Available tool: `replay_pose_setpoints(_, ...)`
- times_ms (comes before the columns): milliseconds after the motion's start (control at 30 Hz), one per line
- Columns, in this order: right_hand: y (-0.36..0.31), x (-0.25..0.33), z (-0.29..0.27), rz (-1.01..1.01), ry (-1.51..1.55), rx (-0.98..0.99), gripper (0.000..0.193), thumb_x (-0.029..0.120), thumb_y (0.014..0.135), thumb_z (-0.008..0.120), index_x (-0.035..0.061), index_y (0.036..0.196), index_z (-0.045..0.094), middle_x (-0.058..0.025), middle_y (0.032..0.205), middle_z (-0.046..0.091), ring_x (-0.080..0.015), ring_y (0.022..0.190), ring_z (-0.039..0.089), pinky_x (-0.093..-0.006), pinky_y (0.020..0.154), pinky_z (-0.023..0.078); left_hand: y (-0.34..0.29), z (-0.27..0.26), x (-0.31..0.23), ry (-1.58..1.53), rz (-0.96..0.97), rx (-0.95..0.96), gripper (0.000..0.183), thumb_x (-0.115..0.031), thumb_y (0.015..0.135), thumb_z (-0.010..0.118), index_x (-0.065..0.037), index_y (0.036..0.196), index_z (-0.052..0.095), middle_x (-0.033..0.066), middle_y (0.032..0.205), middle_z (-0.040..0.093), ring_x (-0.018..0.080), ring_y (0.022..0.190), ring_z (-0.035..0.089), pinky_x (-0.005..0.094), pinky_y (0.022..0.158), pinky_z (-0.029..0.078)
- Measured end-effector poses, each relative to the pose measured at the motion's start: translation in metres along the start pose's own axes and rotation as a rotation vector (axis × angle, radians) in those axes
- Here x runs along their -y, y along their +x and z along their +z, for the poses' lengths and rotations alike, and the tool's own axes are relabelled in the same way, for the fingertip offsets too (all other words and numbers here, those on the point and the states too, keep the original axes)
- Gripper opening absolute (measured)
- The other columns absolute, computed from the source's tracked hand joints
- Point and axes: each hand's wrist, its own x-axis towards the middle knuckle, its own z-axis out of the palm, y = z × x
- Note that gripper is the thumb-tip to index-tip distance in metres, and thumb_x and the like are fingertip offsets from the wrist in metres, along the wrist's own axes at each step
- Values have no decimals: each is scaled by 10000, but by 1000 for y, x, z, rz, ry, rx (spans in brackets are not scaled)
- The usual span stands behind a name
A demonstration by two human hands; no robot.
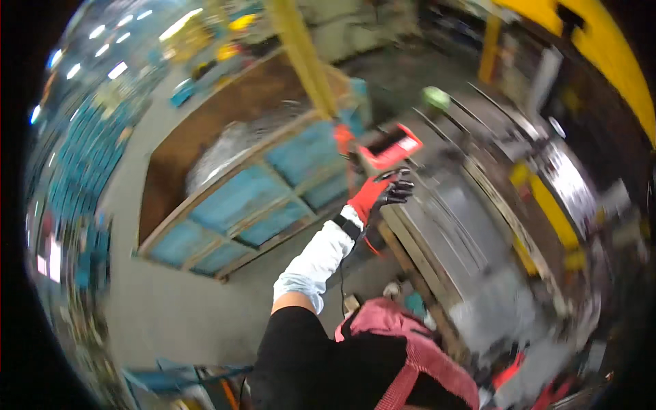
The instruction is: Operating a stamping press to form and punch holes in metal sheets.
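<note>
My left hand wears a red glove with black fingers and reaches forward from a white sleeve with a dark wrist band. Its fingers are stretched out and somewhat apart, with nothing visible in them. Just beyond the fingertips stands a box with a red frame and dark face; whether the hand touches it, I cannot tell. A blurred red and dark shape at the lower right could be my right glove, but its fingers cannot be made out.
A large blue bin with rusty inner walls holds shiny, crumpled material. A yellow post rises beside it. To the right is a machine with a grey metal bed, rods and yellow parts. Blue racks stand far left.
</note>
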Motion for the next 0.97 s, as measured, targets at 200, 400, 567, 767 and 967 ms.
replay_pose_setpoints(200, 0, 22, 15, 668, 757, -184, 194, 143, 825, 525, 20, 968, 566, -50, 802, 575, -146, 681, 546, -264, 587, 452, 2, 162, 121, 527, -294, 482, 415, -117, 852, 559, -46, 1247, 455, 30, 1120, 568, 101, 980, 528, 252, 838, 427)
replay_pose_setpoints(400, -17, 24, 11, 1004, 1629, -513, 414, 162, 834, 560, 117, 1212, 400, -121, 822, 578, -186, 554, 526, -344, 517, 468, 8, 300, 184, 1249, 399, 933, 731, -402, 736, 622, -71, 1317, 327, 180, 1290, 391, 309, 1209, 360, 380, 1004, 290)
replay_pose_setpoints(567, -30, 13, 14, 912, 1753, -465, 443, 161, 853, 524, 144, 1268, 370, -137, 861, 578, -188, 573, 530, -344, 521, 465, 31, 348, 253, 1684, 700, 802, 905, -498, 610, 665, -84, 1323, 290, 172, 1305, 335, 380, 1234, 259, 481, 1010, 225)
replay_pose_setpoints(767, -18, 27, 2, 989, 1781, -479, 460, 141, 859, 512, 123, 1288, 346, -137, 823, 582, -179, 550, 503, -356, 538, 455, 55, 338, 306, 1797, 787, 759, 754, -471, 648, 649, -121, 1262, 387, 140, 1225, 417, 344, 1147, 361, 473, 940, 296)
replay_pose_setpoints(967, -24, 13, 7, 964, 1798, -450, 502, 153, 858, 525, 139, 1315, 316, -159, 838, 597, -221, 569, 527, -406, 553, 467, 65, 334, 327, 1683, 837, 656, 710, -469, 654, 647, -148, 1244, 416, 113, 1230, 434, 315, 1139, 377, 473, 930, 297)
